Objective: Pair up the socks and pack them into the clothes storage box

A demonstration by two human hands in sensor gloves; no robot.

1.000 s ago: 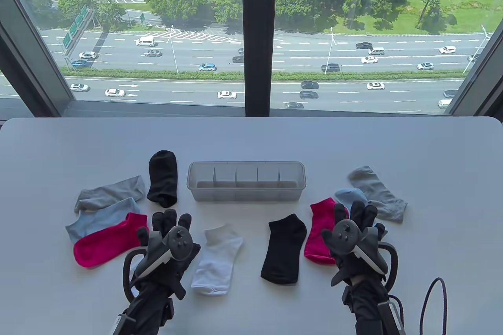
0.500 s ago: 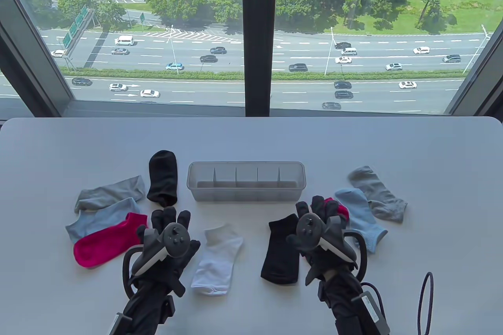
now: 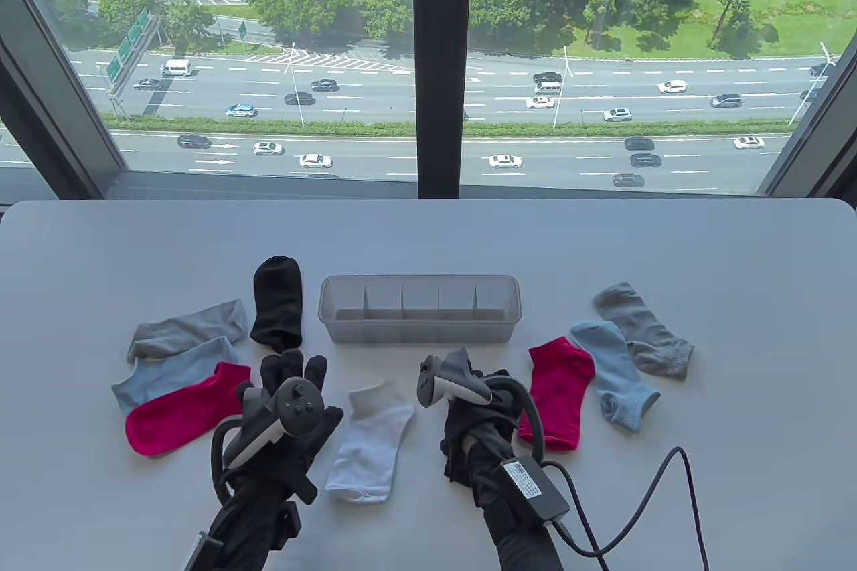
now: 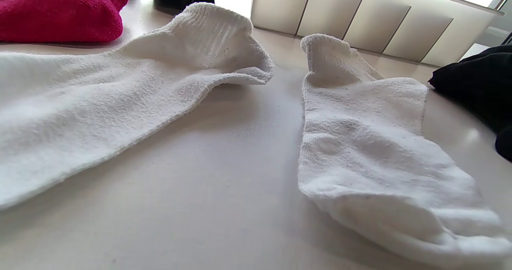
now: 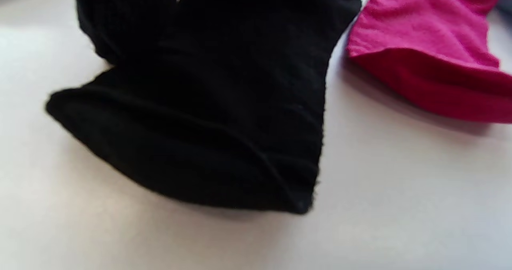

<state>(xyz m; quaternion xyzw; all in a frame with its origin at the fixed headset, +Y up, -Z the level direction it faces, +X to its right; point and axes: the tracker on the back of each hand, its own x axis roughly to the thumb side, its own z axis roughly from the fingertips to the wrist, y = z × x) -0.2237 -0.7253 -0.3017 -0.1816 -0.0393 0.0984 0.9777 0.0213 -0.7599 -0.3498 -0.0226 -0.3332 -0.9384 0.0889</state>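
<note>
White tabletop (image 3: 428, 229) below a window: clear plastic divided storage box (image 3: 420, 308) at centre, compartments bare. Right hand (image 3: 469, 400) lies on the black ankle sock (image 5: 208, 114), apparently gripping it; fingers hidden. Left hand (image 3: 284, 397) flat, fingers straight, beside the white ankle sock (image 3: 370, 440).

- Two white socks lie flat on the pale bench (image 4: 224, 190), apart: left white sock (image 4: 100, 102), right white sock (image 4: 368, 150).
- A pink sock (image 4: 60, 10) lies top left.
- The divided box (image 4: 360, 26) stands behind.
- Black fabric (image 4: 476, 86) shows at right.
</note>
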